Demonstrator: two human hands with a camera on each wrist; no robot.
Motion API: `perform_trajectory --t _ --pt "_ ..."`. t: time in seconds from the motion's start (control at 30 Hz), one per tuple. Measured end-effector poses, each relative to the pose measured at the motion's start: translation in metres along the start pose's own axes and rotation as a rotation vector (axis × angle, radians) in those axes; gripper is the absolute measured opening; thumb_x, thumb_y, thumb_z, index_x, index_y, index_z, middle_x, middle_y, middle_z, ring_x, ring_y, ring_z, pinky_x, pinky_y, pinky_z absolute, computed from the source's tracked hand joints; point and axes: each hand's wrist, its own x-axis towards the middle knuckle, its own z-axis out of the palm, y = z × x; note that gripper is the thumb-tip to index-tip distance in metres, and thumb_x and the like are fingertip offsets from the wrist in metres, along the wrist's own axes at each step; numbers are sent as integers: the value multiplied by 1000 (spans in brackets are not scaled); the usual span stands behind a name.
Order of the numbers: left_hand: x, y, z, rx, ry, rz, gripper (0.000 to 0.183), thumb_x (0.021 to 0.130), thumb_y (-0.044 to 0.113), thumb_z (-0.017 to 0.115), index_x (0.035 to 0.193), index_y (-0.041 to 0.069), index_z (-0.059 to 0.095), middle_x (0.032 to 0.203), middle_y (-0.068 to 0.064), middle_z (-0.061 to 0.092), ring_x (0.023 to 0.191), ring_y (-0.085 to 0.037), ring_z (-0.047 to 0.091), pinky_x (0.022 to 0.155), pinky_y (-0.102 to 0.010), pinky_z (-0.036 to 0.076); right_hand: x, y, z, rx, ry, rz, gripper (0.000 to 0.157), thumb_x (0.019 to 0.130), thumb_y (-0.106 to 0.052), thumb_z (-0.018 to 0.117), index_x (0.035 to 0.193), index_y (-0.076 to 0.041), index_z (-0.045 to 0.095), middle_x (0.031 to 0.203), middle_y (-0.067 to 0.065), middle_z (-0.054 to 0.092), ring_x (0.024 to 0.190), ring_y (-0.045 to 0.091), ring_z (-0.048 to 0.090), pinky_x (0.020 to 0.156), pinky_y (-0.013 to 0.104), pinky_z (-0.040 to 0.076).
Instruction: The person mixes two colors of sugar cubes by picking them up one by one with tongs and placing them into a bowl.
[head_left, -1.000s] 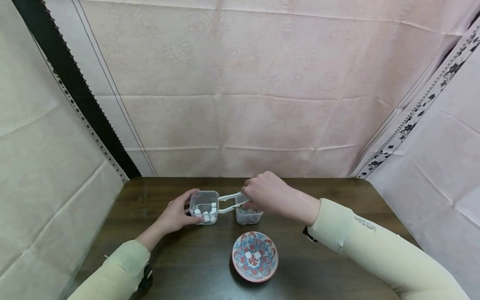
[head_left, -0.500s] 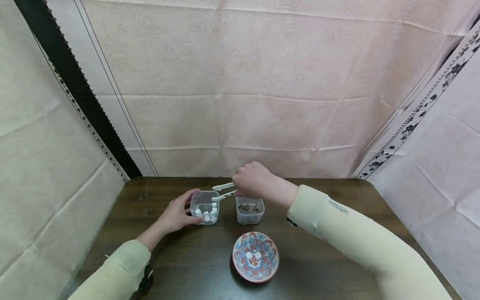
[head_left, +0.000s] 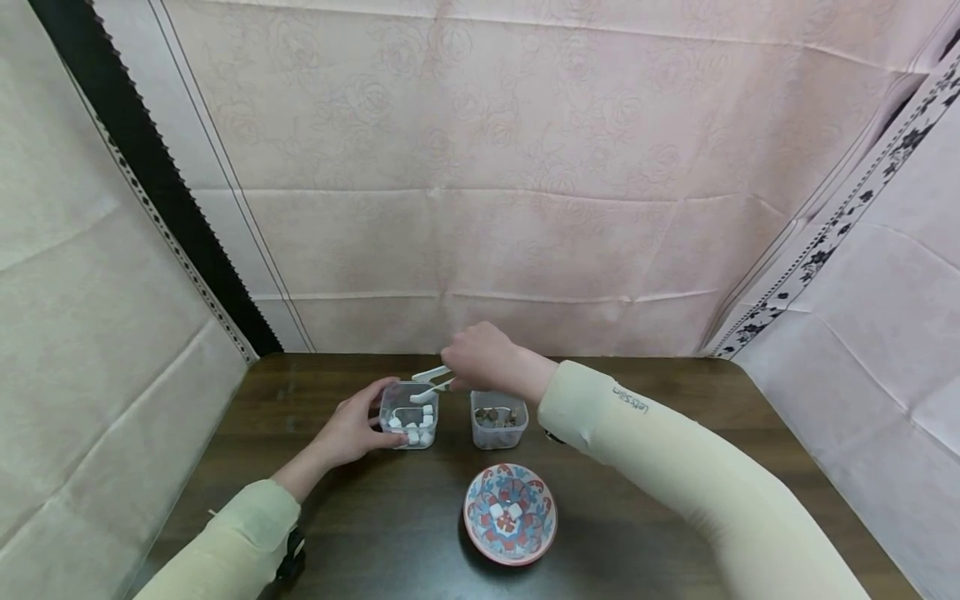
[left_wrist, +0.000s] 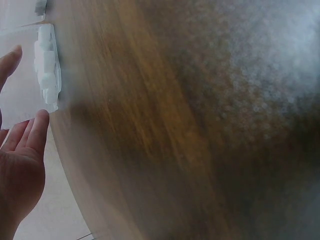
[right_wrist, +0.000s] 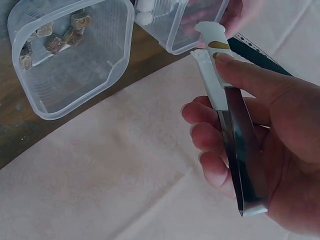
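Observation:
My left hand grips a clear plastic tub, thumb at the near side and fingers round the far left side. White sugar cubes lie along the tub's near and right parts. In my right hand is a pair of tongs, metal at the bend with white tips, pinched between thumb and fingers. The tips stand apart over the tub's far right corner in the head view, with nothing between them. The right wrist view shows the tongs from the bend end.
A second clear tub with brown sugar lumps stands just right of the first. Nearer me sits a patterned bowl with two white cubes inside. A pale cloth hangs behind the wooden table.
My right hand has moved left with the tongs, from over the brown lumps' tub to behind it, bringing the tips over the white cubes' tub. The left hand stays put.

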Motion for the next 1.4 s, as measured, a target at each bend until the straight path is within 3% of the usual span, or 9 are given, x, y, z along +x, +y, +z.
perform_trajectory --t 0.23,0.6,1.0,1.4 --pt "0 -1 -1 2 -2 -3 95 84 19 95 161 9 40 158 -23 49 139 -45 54 104 -49 58 14 -6 3 -13 -43 16 31 95 -48 79 98 -17 79 99 0 78 88 22 74 73 40 64" --pt "-1 1 -1 3 0 -10 95 84 20 94 162 9 40 158 -23 48 138 -43 55 104 -49 58 29 -15 11 -29 -82 10 23 92 -42 81 91 -20 75 96 -1 76 83 19 72 71 38 63" --pt "0 1 -1 4 3 -16 94 85 16 93 162 11 40 159 -22 48 138 -41 55 105 -47 57 40 -30 11 -12 -157 15 27 94 -42 79 111 -21 79 107 -1 77 91 17 72 78 35 63" --pt "-1 -1 -1 -3 -3 -12 94 86 17 93 163 11 39 159 -21 47 140 -41 54 106 -46 57 48 -44 12 -11 -146 5 33 96 -46 78 120 -22 79 111 -3 77 91 15 71 79 32 62"
